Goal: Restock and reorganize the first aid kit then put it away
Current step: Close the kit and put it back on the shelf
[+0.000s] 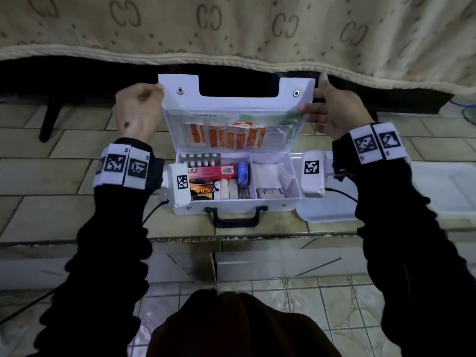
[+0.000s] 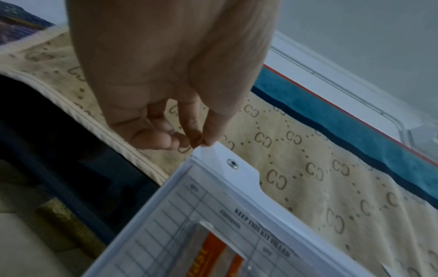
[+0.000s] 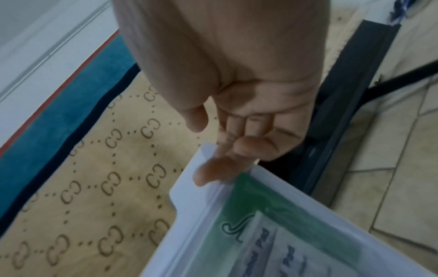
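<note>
A white first aid kit (image 1: 292,185) sits open on the tiled floor, its black handle (image 1: 235,219) facing me. Its lid (image 1: 231,105) stands raised, with orange sachets (image 1: 226,137) and papers in its clear pocket. The base holds a blister pack (image 1: 199,158), a red box (image 1: 213,172), bandage rolls (image 1: 229,189) and white gauze (image 1: 269,173). My left hand (image 1: 158,90) pinches the lid's top left corner (image 2: 208,148). At the lid's top right corner (image 3: 201,159), my right hand (image 1: 309,106) hooks its fingers (image 3: 208,172) over the edge, thumb raised apart.
A beige patterned blanket (image 1: 231,29) hangs over a bed just behind the kit, with a dark gap and a black bed leg (image 1: 49,119) beneath. White trays (image 1: 329,211) (image 1: 443,186) lie to the right. A tiled step edge (image 1: 231,239) runs in front.
</note>
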A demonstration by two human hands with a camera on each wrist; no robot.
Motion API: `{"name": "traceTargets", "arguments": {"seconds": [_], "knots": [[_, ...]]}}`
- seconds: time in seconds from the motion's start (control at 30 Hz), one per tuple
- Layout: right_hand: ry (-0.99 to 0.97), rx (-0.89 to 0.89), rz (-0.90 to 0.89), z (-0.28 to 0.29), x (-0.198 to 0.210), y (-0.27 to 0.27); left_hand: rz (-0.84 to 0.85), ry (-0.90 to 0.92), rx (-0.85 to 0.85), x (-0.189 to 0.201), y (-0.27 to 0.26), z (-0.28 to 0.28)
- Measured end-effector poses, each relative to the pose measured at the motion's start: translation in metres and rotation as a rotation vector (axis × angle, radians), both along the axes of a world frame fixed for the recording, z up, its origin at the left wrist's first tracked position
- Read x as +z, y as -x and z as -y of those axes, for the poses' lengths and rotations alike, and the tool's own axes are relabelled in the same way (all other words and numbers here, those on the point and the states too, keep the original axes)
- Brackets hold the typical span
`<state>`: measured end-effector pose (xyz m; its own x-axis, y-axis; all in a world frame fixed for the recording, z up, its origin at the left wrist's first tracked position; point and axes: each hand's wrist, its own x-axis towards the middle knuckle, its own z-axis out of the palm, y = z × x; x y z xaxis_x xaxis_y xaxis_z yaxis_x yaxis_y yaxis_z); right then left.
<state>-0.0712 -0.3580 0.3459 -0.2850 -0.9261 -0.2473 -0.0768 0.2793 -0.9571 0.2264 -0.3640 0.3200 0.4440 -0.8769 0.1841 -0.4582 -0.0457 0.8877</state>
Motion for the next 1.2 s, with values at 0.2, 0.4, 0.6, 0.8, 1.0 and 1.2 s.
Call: {"name": "traceTargets", "arguments": {"seconds": [0.2,0.4,0.6,0.8,1.0,1.2], "knots": [[-0.038,0.081,0.123,-0.045,-0.006,0.002,-0.276,-0.055,0.025,-0.011,0.01,-0.038],[-0.095,0.19,0.179,-0.093,-0.027,0.008,-0.544,-0.071,0.126,-0.031,0.013,-0.092],[-0.117,0.189,0.183,-0.131,-0.063,0.005,-0.497,-0.237,0.065,-0.057,0.017,-0.126],[0.034,0.199,-0.016,-0.151,-0.104,0.004,-0.435,-0.282,0.047,-0.084,0.018,-0.145],[0.124,0.246,-0.365,-0.151,-0.142,0.003,-0.036,-0.367,0.003,-0.104,0.011,-0.15],[0.163,0.226,-0.578,-0.145,-0.15,0.001,0.235,-0.321,-0.032,-0.108,0.009,-0.15]]}}
